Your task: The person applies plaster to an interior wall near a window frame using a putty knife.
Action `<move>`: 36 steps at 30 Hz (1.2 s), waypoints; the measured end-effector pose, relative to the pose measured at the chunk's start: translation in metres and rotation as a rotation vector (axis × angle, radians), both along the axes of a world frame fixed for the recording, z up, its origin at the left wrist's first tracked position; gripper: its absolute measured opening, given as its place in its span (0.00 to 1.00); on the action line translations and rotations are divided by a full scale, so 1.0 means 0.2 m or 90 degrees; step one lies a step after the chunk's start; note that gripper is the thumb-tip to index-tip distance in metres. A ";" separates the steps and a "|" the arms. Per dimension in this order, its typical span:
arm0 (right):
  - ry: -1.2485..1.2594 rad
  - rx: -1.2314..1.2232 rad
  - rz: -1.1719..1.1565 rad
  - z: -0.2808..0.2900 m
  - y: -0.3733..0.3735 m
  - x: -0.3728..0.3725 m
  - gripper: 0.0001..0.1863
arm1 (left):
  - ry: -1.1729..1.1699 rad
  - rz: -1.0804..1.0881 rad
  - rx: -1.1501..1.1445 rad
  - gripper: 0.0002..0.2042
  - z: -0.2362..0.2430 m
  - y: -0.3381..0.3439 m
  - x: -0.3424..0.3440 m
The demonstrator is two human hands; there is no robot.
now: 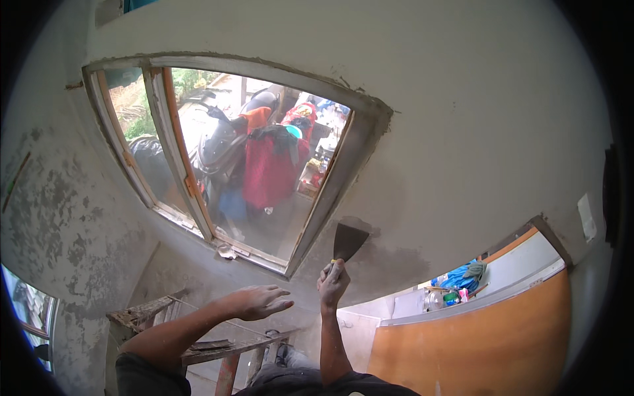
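Note:
My right hand (333, 284) grips the handle of a putty knife (349, 242). Its wide dark blade points up and lies over a darker, damp-looking patch on the grey plastered wall (449, 165), just right of the window's lower corner. Whether the blade touches the wall, I cannot tell. My left hand (257, 302) is held out in front of me, fingers stretched and holding nothing, with whitish dust on the skin. It hovers below the window sill, over a worn ladder (218, 351).
A framed window (187, 178) fills the wall ahead, with cloths and clutter behind it. A whitish lump (226, 252) sits on its sill. To the right stands an orange wooden door (469, 336). The left wall (66, 191) is patchy and stained.

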State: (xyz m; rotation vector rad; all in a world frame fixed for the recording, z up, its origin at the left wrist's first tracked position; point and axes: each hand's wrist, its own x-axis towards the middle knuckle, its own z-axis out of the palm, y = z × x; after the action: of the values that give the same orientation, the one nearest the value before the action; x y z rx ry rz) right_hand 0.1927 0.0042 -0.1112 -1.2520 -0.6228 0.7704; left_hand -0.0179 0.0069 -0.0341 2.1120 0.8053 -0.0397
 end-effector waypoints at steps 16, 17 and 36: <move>-0.189 0.033 -0.025 -0.09 0.00 0.07 0.20 | 0.037 -0.004 -0.011 0.30 0.03 -0.02 0.01; -0.196 0.033 -0.012 -0.07 0.00 0.07 0.19 | 0.035 -0.008 -0.013 0.30 0.03 -0.02 0.01; -0.092 0.061 0.021 -0.01 0.01 0.02 0.17 | 0.015 -0.017 -0.013 0.30 0.04 -0.01 0.00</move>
State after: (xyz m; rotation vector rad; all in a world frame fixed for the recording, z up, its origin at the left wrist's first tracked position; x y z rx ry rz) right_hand 0.1971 0.0063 -0.1138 -1.2179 -0.7906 0.6733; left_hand -0.0173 0.0049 -0.0255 2.1060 0.7880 -0.0878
